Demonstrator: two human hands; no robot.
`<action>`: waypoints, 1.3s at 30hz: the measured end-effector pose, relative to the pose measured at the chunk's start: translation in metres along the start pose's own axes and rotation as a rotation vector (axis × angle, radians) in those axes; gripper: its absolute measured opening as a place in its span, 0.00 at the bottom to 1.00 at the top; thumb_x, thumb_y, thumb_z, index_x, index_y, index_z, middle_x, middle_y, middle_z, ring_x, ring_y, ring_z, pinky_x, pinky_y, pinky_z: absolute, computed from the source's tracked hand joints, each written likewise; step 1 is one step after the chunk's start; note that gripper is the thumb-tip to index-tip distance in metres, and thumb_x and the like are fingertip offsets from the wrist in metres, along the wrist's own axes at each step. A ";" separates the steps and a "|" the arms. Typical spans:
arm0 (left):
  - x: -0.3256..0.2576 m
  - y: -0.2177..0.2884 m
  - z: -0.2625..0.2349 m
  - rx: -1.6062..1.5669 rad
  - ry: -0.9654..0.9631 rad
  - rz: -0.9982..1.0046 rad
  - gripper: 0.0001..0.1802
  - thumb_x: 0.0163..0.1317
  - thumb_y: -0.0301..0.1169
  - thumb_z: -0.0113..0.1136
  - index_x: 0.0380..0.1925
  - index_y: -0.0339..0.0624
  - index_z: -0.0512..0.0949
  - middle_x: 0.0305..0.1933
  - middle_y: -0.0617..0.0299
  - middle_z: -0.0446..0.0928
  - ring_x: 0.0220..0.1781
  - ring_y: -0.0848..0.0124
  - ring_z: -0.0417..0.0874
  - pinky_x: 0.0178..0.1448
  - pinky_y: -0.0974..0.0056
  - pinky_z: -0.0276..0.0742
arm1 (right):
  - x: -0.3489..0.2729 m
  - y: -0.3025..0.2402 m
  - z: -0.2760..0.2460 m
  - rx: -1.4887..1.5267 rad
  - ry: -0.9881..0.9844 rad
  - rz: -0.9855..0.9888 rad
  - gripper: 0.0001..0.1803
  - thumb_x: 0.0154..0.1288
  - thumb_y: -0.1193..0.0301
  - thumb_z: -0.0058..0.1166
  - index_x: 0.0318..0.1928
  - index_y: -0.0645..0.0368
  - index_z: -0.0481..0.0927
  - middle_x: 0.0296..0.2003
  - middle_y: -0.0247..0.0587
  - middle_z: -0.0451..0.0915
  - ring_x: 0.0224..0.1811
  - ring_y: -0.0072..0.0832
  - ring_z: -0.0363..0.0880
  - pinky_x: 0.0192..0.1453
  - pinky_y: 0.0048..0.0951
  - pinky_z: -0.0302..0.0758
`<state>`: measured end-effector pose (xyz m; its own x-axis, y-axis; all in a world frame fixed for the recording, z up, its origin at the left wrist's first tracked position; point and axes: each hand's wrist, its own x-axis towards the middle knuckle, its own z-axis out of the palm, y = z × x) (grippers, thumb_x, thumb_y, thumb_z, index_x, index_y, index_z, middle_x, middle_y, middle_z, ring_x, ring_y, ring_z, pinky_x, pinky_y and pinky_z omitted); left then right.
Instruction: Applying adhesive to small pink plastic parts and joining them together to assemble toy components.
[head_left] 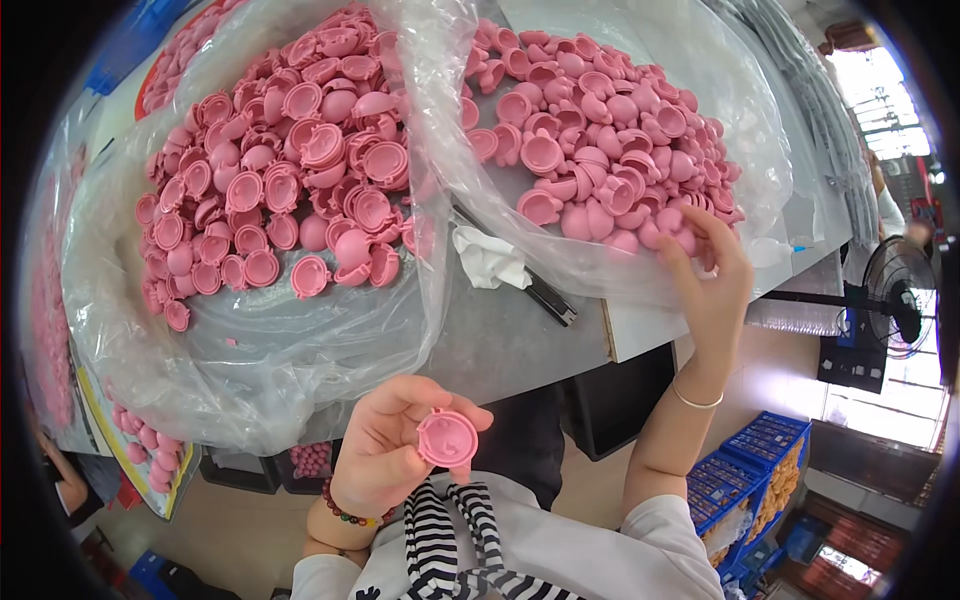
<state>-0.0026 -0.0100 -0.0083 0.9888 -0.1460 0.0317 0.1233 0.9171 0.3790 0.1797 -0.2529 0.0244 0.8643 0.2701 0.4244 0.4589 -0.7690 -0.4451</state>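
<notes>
My left hand (390,440) pinches a pink plastic half-shell (447,438) between thumb and fingers, its hollow side facing up. It is round, with a rim and small tabs on the edge. At the near right side of a heap of pink rounded shells (610,140), my right hand (715,260) reaches in with fingers curved and apart, the fingertips at the pieces there. Some of these shells have small ear-like bumps. A second heap (270,180), of rimmed pink half-shells, lies to the left. Clear plastic sheeting (425,130) surrounds both heaps.
Between the heaps and the grey table's (490,340) near edge lie a crumpled white tissue (490,258) and a black-handled cutter (548,300). Below the edge is a black bin (625,400). Blue crates (765,445) stand at lower right, with a fan (900,297) beyond.
</notes>
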 end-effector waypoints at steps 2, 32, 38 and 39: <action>-0.002 0.002 -0.001 0.029 0.020 0.026 0.24 0.53 0.29 0.58 0.50 0.35 0.64 0.49 0.38 0.69 0.36 0.63 0.78 0.39 0.65 0.77 | -0.003 -0.001 -0.006 0.130 0.130 0.156 0.20 0.44 0.75 0.62 0.41 0.63 0.75 0.29 0.35 0.75 0.28 0.19 0.70 0.32 0.18 0.66; -0.008 0.015 0.003 0.448 0.124 0.226 0.22 0.51 0.17 0.55 0.48 0.29 0.64 0.51 0.40 0.68 0.48 0.63 0.75 0.51 0.64 0.73 | -0.038 -0.097 0.021 0.272 -0.245 -0.215 0.17 0.38 0.82 0.58 0.36 0.61 0.77 0.33 0.40 0.73 0.29 0.34 0.72 0.32 0.29 0.70; -0.001 0.011 0.006 0.742 0.167 0.256 0.23 0.50 0.13 0.54 0.49 0.28 0.65 0.51 0.44 0.69 0.50 0.66 0.74 0.53 0.65 0.72 | -0.042 -0.102 0.024 0.356 -0.369 -0.254 0.21 0.34 0.80 0.61 0.37 0.61 0.77 0.30 0.38 0.75 0.29 0.33 0.73 0.32 0.28 0.71; -0.001 0.010 0.007 0.786 0.171 0.250 0.22 0.49 0.14 0.55 0.47 0.28 0.67 0.50 0.46 0.70 0.48 0.67 0.76 0.51 0.66 0.73 | -0.047 -0.106 0.023 0.495 -0.353 -0.245 0.22 0.33 0.80 0.62 0.37 0.62 0.78 0.29 0.38 0.76 0.29 0.32 0.74 0.32 0.27 0.72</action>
<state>-0.0024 -0.0031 0.0017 0.9861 0.1436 0.0839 -0.1333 0.3807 0.9150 0.0956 -0.1713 0.0338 0.7000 0.6419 0.3130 0.6186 -0.3260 -0.7149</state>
